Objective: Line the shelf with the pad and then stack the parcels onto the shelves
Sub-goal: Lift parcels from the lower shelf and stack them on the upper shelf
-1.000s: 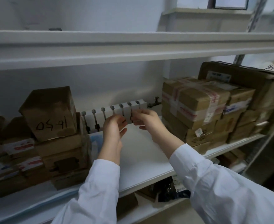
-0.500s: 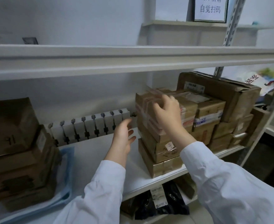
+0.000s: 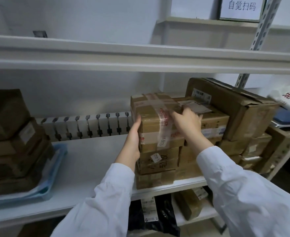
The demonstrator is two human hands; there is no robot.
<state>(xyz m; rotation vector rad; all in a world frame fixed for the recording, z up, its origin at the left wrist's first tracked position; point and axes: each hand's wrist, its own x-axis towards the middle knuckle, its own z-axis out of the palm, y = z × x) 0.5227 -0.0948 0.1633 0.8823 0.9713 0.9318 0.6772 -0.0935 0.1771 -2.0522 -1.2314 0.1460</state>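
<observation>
Left hand (image 3: 134,139) is laid flat, fingers straight, against the left face of the taped brown cardboard parcel (image 3: 155,122). Right hand (image 3: 188,124) sits on its upper right edge, fingers apparently hooked over it, though blur prevents certainty.

Parcel location: top of a stack at centre right of the frame, on the white shelf (image 3: 93,159).

Assessment: rigid, square-edged, probably of moderate weight. The glossy tape looks slick, so bare cardboard on opposite side faces is judged the sounder hold.

Left of frame: dull brown cartons (image 3: 12,151) stacked on a pale blue pad (image 3: 58,166), thin and soft-looking.

Centre rear: white ribbed strip with dark clips (image 3: 89,125).

Far right: large creased carton (image 3: 235,110), flaps slightly lifted.
</observation>
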